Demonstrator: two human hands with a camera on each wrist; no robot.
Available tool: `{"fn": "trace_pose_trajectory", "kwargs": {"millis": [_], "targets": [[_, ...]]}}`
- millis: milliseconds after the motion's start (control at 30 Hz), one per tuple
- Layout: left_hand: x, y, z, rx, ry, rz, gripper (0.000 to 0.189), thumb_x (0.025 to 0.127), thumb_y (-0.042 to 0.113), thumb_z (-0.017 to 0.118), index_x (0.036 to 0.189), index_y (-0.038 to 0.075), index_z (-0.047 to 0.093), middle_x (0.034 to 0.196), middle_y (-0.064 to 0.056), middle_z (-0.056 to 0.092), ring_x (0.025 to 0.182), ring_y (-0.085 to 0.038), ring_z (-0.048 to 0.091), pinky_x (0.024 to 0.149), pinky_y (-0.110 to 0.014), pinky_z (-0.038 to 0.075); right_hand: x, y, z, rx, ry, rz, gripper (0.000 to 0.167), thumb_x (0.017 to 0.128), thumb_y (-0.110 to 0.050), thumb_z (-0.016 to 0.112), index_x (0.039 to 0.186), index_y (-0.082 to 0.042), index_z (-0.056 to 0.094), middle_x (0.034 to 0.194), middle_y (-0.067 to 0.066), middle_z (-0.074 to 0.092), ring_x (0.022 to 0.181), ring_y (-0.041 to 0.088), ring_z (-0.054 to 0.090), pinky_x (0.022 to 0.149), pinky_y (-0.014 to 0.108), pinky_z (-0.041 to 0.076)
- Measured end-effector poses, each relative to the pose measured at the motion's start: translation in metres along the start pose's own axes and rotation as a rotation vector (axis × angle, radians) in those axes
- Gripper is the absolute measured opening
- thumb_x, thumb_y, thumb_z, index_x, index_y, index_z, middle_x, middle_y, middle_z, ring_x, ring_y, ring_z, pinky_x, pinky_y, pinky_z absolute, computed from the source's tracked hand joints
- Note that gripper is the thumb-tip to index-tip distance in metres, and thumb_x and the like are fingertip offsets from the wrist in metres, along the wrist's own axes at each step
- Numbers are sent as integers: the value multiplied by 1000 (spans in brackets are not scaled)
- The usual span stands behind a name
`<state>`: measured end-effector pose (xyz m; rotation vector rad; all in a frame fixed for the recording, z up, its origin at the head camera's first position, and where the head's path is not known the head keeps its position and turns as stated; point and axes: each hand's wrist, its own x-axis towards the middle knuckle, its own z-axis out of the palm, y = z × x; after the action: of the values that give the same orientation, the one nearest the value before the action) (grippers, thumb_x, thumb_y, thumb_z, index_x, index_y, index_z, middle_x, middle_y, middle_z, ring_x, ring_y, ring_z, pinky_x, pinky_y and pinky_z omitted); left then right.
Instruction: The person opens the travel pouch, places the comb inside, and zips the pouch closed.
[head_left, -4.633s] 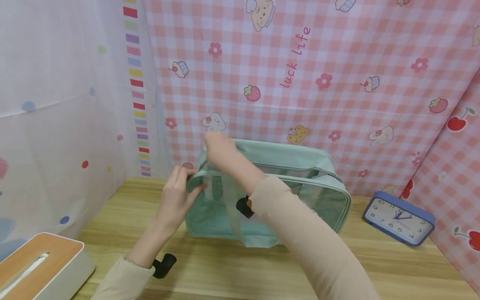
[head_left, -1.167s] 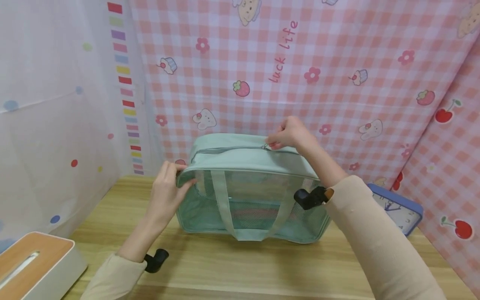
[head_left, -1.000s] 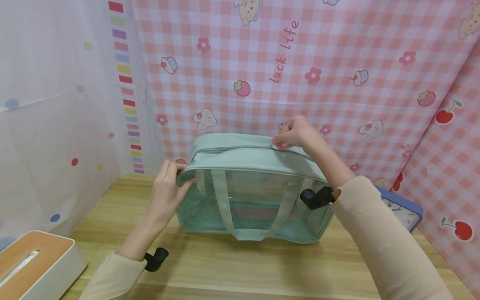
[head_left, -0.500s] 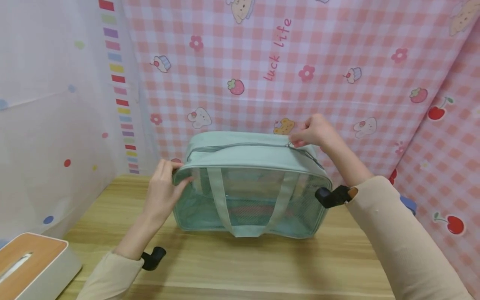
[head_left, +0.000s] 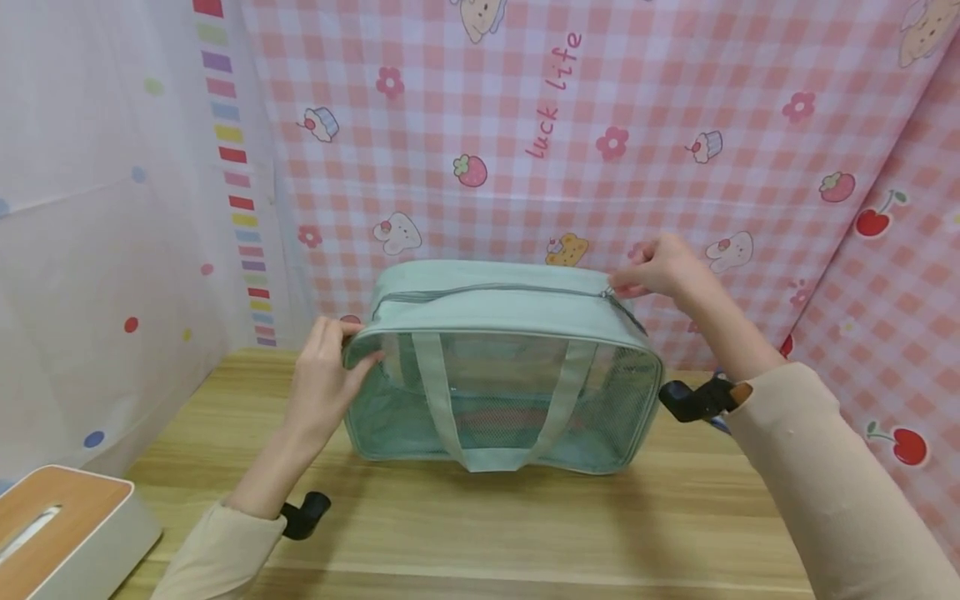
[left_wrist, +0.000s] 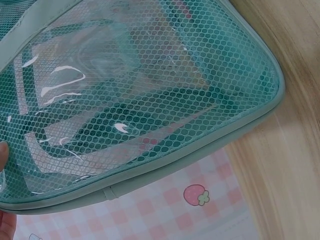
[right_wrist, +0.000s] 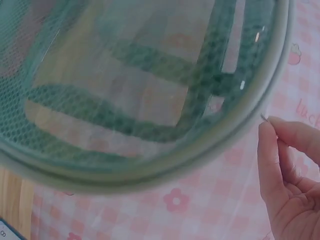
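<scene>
A mint-green bag [head_left: 510,312] with see-through mesh sides stands upright on the wooden table, a strap handle [head_left: 435,392] hanging down its front. My left hand [head_left: 322,375] grips the bag's upper left corner, thumb on the front panel and fingers behind the edge. At the top right, my right hand [head_left: 663,271] pinches the small metal zipper pull [head_left: 609,292] between thumb and forefinger; the right wrist view shows the same pinch. The zipper runs closed to the left of the pull and gapes slightly to its right. Something reddish shows dimly inside the bag.
A white tissue box [head_left: 82,525] with a wood-coloured top stands at the front left of the table [head_left: 450,533]. A blue clock [head_left: 717,423] is mostly hidden behind my right forearm. A pink checked cloth [head_left: 510,208] hangs close behind the bag.
My right hand has drawn the zipper pull from the bag's left end to its right end, and the top has closed behind it. My left hand keeps its grip on the corner.
</scene>
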<state>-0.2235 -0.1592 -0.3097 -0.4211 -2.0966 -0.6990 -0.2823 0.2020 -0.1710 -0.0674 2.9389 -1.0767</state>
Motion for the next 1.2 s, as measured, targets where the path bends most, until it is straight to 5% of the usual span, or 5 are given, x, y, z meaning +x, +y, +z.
{"fn": "trace_pose_trajectory", "kwargs": {"millis": [333, 500, 667, 967, 1200], "targets": [[-1, 0, 0, 1, 7, 8, 36, 67, 0, 78, 94, -7, 56, 87, -18, 52, 81, -28, 55, 74, -39, 53, -3, 13, -5, -6, -3, 25, 23, 81, -27, 68, 79, -5, 61, 67, -5, 66, 74, 13, 64, 95, 56, 40], [-1, 0, 1, -5, 12, 14, 35, 67, 0, 77, 93, -7, 56, 86, -17, 52, 81, -28, 55, 73, -38, 53, -4, 20, -7, -41, 26, 25, 25, 82, -27, 66, 68, -8, 58, 67, -3, 65, 85, 22, 63, 78, 42, 50], [-1, 1, 1, -1, 20, 23, 35, 66, -1, 78, 93, -7, 55, 86, -17, 52, 81, -29, 55, 72, -39, 54, -6, 31, -8, -87, 30, 65, 26, 81, -31, 67, 69, -7, 63, 68, -2, 67, 93, 29, 61, 68, 34, 46], [-2, 1, 1, -17, 22, 34, 38, 65, 0, 78, 94, -6, 55, 89, -19, 52, 83, -29, 54, 74, -39, 53, -6, 43, -5, -15, 15, 66, 21, 80, -23, 68, 76, -3, 62, 62, -7, 65, 62, 7, 64, 76, 33, 48], [-3, 2, 2, -16, 19, 31, 39, 65, 0, 78, 95, -6, 55, 90, -19, 52, 84, -30, 54, 75, -39, 54, -9, 60, -5, -84, 61, 77, 30, 77, -24, 68, 59, -4, 55, 56, -3, 64, 56, 10, 55, 50, 24, 41]]}}
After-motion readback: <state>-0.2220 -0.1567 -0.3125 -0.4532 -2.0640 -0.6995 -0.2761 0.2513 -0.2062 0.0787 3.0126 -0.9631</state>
